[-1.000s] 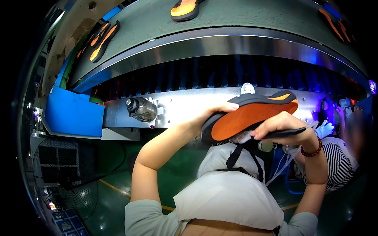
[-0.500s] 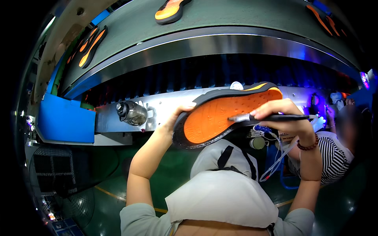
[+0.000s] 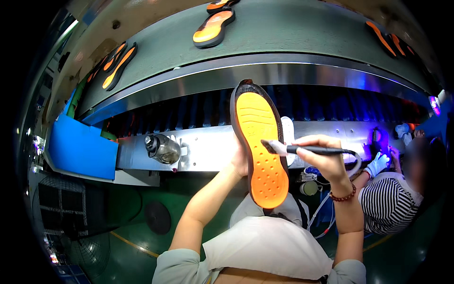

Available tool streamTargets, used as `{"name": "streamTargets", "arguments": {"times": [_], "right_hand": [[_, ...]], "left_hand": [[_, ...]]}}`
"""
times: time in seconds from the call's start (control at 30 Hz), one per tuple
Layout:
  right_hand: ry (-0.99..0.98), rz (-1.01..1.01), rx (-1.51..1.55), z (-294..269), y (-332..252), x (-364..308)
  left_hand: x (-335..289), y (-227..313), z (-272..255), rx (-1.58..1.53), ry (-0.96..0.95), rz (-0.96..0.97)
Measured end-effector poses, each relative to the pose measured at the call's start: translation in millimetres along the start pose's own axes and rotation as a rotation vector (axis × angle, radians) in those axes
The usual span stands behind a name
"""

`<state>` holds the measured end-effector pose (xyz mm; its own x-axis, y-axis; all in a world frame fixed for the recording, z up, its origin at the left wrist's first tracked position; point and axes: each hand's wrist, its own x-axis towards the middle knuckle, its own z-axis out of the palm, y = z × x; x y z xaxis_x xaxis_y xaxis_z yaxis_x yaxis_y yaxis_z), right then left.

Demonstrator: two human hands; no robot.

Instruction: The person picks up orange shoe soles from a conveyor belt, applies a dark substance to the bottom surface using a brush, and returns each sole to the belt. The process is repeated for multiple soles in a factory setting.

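A shoe sole point(image 3: 261, 128) with a yellow-orange inner face and a raised black rim stands nearly lengthwise in front of me. My left hand point(image 3: 240, 158) grips it by its left side, the fingers going behind and partly hidden. In my right hand point(image 3: 324, 158) is a brush point(image 3: 312, 150) with a black handle and pale ferrule, pinched between thumb and fingers. Its dark bristles lie over the middle of the sole's inner face; whether they touch is hard to tell. A pale hose point(image 3: 355, 163) runs from the handle's end.
Beyond the metal ledge point(image 3: 208, 146), a green conveyor belt point(image 3: 283, 35) carries several orange and black soles point(image 3: 214, 29). A dark bottle point(image 3: 162, 148) stands on the ledge at left. A white oval piece point(image 3: 287, 137) lies behind the sole. At right sits a co-worker in a striped top point(image 3: 391, 203).
The sole has turned from a sideways slant to nearly lengthwise, and my left hand has moved right with it. The brush has shifted slightly left across its inner face.
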<state>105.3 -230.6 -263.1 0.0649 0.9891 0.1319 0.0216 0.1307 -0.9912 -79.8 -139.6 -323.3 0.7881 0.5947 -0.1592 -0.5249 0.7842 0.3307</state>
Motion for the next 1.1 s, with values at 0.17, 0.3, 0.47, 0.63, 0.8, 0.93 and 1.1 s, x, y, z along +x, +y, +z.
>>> {"name": "streamTargets", "arguments": {"times": [0.17,0.3,0.47,0.63,0.8,0.93,1.1], "right_hand": [[0.108,-0.003,0.109,-4.3,15.6,23.1],[0.182,-0.132,0.02,9.7,4.8,38.1],[0.099,-0.684,-0.676,39.7,11.5,17.7],[-0.24,-0.505,-0.523,36.8,3.0,-36.0],[-0.068,-0.303,-0.146,10.1,-17.2,3.8],[0.078,-0.332,-0.081,11.7,-7.3,31.2],[-0.411,-0.312,0.056,13.9,-11.3,5.9]], "left_hand": [[2.7,-11.7,19.4,0.078,-0.055,-0.086],[1.1,-24.5,20.6,0.127,-0.09,-0.023],[6.7,-23.7,15.3,0.159,0.099,0.172],[-4.6,-0.4,-10.1,0.247,0.083,0.112],[-6.6,-15.3,22.1,0.17,0.007,0.066],[-5.3,-23.7,34.8,0.268,0.051,0.137],[-3.7,-12.6,28.0,0.188,0.019,0.187]]}}
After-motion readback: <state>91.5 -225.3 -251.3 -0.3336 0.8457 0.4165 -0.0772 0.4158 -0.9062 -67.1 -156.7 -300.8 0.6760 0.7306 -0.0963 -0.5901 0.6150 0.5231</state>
